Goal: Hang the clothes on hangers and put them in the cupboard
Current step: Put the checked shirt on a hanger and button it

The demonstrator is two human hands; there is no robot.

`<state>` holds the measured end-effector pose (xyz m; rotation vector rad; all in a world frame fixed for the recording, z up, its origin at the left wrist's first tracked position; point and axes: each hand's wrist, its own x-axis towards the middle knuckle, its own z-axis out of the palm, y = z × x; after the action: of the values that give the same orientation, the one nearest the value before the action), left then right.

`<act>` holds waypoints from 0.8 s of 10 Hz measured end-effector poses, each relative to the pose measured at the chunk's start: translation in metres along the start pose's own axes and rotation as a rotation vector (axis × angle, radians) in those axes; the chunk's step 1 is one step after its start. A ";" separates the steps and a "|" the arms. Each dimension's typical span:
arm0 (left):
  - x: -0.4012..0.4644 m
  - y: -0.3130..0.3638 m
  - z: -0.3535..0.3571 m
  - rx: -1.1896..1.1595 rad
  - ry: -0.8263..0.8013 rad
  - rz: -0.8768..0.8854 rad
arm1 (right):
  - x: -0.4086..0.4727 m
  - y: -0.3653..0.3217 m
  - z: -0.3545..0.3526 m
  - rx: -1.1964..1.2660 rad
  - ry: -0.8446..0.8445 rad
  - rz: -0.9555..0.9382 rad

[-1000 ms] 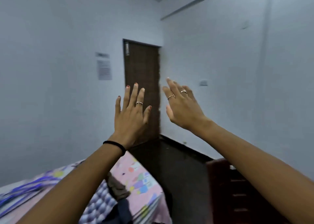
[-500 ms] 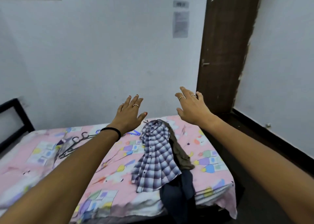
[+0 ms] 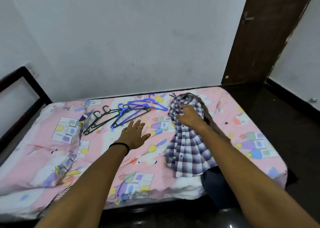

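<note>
A purple-and-white checked shirt [image 3: 187, 151] lies on the bed's right side, on top of a brown garment [image 3: 210, 122] and a dark blue one [image 3: 214, 184] that hangs over the front edge. My right hand [image 3: 188, 117] grips the shirt near its collar, fingers curled into the cloth. Blue hangers [image 3: 138, 109] and dark green hangers [image 3: 100, 120] lie in a loose heap at the back middle of the bed. My left hand [image 3: 136, 135] hovers with spread straight fingers just in front of the hangers, holding nothing.
The bed has a pink patterned sheet [image 3: 52, 150] and a dark frame [image 3: 22, 96] at the left. A white wall runs behind it. A brown door [image 3: 256, 37] stands at the right, with dark floor [image 3: 280, 124] beside the bed.
The view has swung down from the wall and door to the bed. Both hands dropped from mid-air: the right one took hold of the checked shirt, the left moved toward the hangers.
</note>
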<state>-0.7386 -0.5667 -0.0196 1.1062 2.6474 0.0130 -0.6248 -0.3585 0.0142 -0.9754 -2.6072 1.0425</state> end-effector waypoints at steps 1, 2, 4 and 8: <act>0.027 -0.053 0.009 0.003 -0.067 -0.040 | 0.026 0.010 0.049 0.036 -0.015 0.120; 0.053 -0.084 0.013 0.008 -0.144 -0.059 | 0.045 0.023 0.077 0.037 -0.021 0.201; 0.128 -0.090 0.016 0.071 -0.227 0.053 | 0.077 0.046 0.101 0.052 -0.003 0.378; 0.317 -0.060 0.048 0.168 -0.376 0.228 | 0.191 0.159 0.152 0.004 -0.103 0.644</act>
<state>-0.9809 -0.3921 -0.1504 1.3114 2.2121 -0.3441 -0.7477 -0.2368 -0.2195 -1.8743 -2.4020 1.2411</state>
